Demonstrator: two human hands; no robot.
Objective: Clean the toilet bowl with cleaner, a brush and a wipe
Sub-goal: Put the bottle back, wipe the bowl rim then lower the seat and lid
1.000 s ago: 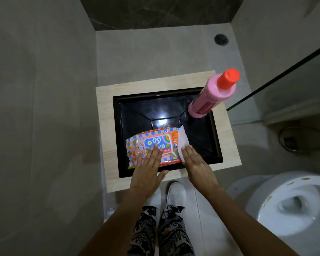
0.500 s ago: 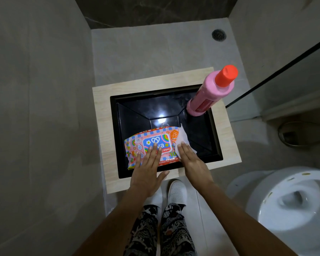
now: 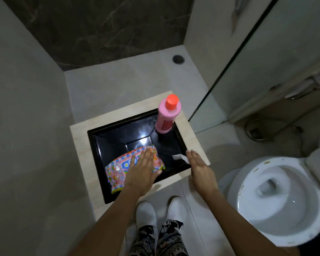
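Two hands over black tray: left hand flat on wipes pack; right hand holds wipe (grip hidden).

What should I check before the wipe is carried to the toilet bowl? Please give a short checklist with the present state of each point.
1. Wipe free of the pack: ok, it shows apart from the wipes pack, beside the right hand.
2. Right hand grips the wipe: cannot tell, its fingers look straight and the contact is hidden.
3. Pack held down: ok, the left hand rests flat on it.
4. Cleaner bottle upright and capped: ok, it stands in the black tray.
5. Toilet bowl open: ok, but spots show on the rim.
6. Brush within reach: cannot tell, none in view.
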